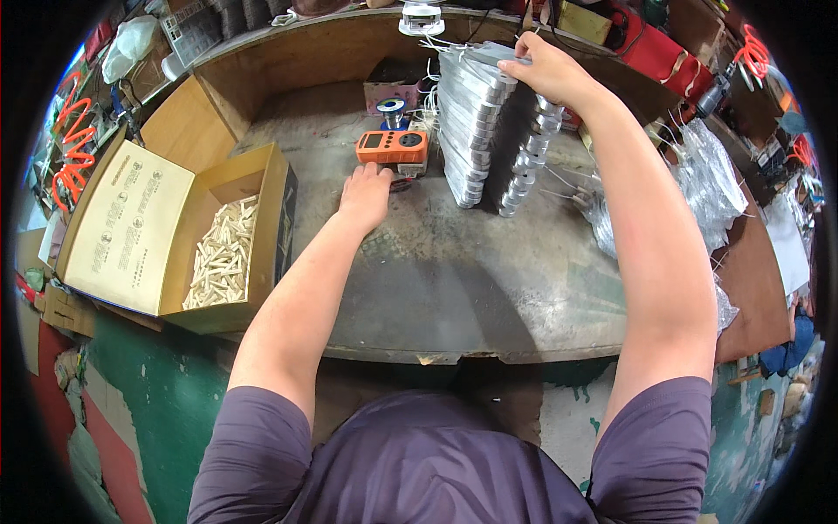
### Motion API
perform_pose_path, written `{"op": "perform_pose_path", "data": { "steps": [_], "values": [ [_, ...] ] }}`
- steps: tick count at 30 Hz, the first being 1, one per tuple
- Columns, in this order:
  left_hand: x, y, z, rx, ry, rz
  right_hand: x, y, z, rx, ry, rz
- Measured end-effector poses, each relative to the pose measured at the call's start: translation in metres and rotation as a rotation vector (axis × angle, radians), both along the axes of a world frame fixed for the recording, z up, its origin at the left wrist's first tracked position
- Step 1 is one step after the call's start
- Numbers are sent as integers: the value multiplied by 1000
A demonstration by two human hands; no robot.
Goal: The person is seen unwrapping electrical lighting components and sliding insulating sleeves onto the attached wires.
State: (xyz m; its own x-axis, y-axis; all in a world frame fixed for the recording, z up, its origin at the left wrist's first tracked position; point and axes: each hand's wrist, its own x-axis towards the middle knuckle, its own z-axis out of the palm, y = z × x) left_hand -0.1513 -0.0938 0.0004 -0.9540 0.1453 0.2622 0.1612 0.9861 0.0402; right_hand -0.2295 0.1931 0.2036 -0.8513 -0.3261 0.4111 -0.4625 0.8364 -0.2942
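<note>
Near the back of the workbench stands a tall stack of silver metal pieces (476, 122) with white wire leads and a dark strip down its middle. My right hand (554, 72) is on its top edge, thumb and fingers closed over the upper pieces. My left hand (365, 194) rests on the bench top left of the stack, fingers stretched forward just in front of an orange meter (391, 147) with a small display and a socket. Close to its fingertips lies a small dark and red tool (401, 184), partly hidden.
At left, an open gold box (271, 188) holds many short cream-coloured sticks (223, 258). Behind the meter are a wire spool (392, 112) and a pink box (384, 92). More silver pieces with leads (711, 183) lie at right. Orange coiled hoses (72, 162) hang at both sides.
</note>
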Motion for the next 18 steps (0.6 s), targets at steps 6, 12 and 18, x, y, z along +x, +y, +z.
{"op": "perform_pose_path", "data": {
  "steps": [6, 12, 18],
  "values": [
    [22, 27, 3, 305, 204, -172, -7, 7, -5, -421, -31, 207],
    [55, 61, 16, 487, 6, -347, 2, 59, -103, -1257, 51, 90],
    [82, 85, 27, 700, -41, -513, 53, 52, -182, -1017, 18, -5]
  ]
}}
